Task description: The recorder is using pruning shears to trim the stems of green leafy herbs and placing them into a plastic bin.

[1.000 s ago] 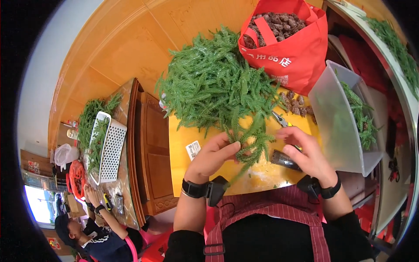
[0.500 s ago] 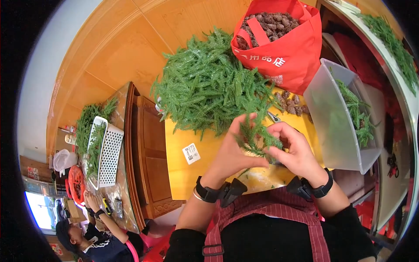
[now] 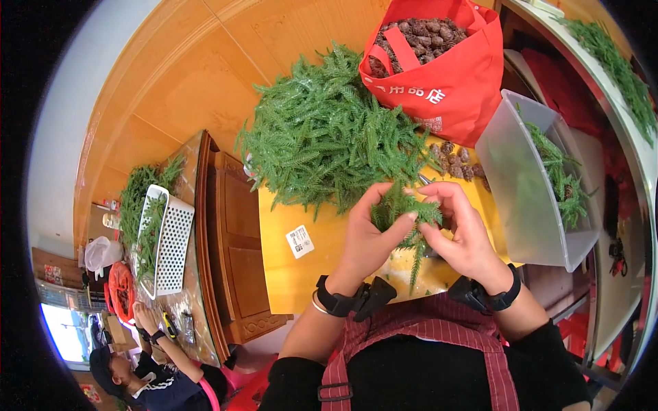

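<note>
Between my hands, above the yellow tabletop [image 3: 274,264], is a small green artificial pine sprig [image 3: 404,209]. My left hand [image 3: 373,240] grips its left side, thumb pressed over the needles. My right hand [image 3: 462,233] has thumb and fingers closed on its right side. One frond hangs down below the thumbs. Just beyond sits a large heap of green pine sprigs [image 3: 329,130]. Several loose pine cones [image 3: 456,164] lie past my right hand, and a metal tool tip [image 3: 425,179] shows beside my right fingers, its rest hidden.
A red bag [image 3: 439,96] full of pine cones stands at the far right. Next to it, a translucent plastic bin [image 3: 524,192] holds finished-looking greenery. A white label [image 3: 299,241] lies at left. Farther left, a co-worker [image 3: 147,377] sits by another table with a white perforated basket [image 3: 175,240].
My left thumb has come in over the sprig, and both hands have drawn closer together around it. The sprig has turned, so one frond points down toward me.
</note>
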A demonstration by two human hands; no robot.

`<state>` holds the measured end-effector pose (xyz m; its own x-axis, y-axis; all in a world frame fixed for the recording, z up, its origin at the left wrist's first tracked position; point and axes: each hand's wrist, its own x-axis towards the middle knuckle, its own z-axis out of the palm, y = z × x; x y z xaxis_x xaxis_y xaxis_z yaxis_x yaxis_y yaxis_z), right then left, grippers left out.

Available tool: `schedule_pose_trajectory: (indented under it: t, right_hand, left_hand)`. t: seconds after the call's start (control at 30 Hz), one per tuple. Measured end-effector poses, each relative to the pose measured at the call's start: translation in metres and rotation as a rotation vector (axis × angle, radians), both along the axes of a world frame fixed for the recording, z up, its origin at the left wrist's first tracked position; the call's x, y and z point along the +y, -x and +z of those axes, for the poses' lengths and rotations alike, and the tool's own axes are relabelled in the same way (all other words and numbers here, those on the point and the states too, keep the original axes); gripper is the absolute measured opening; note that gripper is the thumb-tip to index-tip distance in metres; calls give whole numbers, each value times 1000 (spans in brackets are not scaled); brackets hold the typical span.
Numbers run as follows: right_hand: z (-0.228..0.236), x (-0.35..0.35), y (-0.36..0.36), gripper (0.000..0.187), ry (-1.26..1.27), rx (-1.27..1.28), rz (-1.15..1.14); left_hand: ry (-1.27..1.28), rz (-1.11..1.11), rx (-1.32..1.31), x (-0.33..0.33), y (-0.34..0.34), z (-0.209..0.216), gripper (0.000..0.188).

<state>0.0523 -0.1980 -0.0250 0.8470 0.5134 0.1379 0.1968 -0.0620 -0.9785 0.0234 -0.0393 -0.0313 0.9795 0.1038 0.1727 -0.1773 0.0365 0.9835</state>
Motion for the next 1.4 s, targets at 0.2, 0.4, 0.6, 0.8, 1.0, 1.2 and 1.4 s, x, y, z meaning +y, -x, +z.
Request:
schedule_pose_trajectory:
  t: [0.2, 0.4, 0.6, 0.8, 1.0, 1.2, 1.4]
  right_hand:
    - [-2, 0, 0, 43, -26, -12, -24]
    - [2, 1, 2, 38, 74, -196, -112]
    - [-8, 2, 2, 26, -22, 58, -153]
    - [-11, 1, 2, 17, -181, 142, -115]
    - [-3, -1, 4, 16, -237, 260, -104]
    - [5, -4, 3, 18, -286, 329, -96]
    - [3, -4, 5, 28, -314, 327, -65]
  left_hand:
    - [278, -69, 121, -1, 1, -4, 15]
    - [290, -36, 133, -4, 1, -5, 11]
    - [466, -92, 170, -7, 1, -8, 9]
    - [594, -115, 169, -7, 1, -9, 15]
    - [216, -103, 62, 0, 4, -7, 55]
    - [-191, -139, -63, 6, 7, -4, 76]
    - [-481, -57, -161, 11, 9, 0, 80]
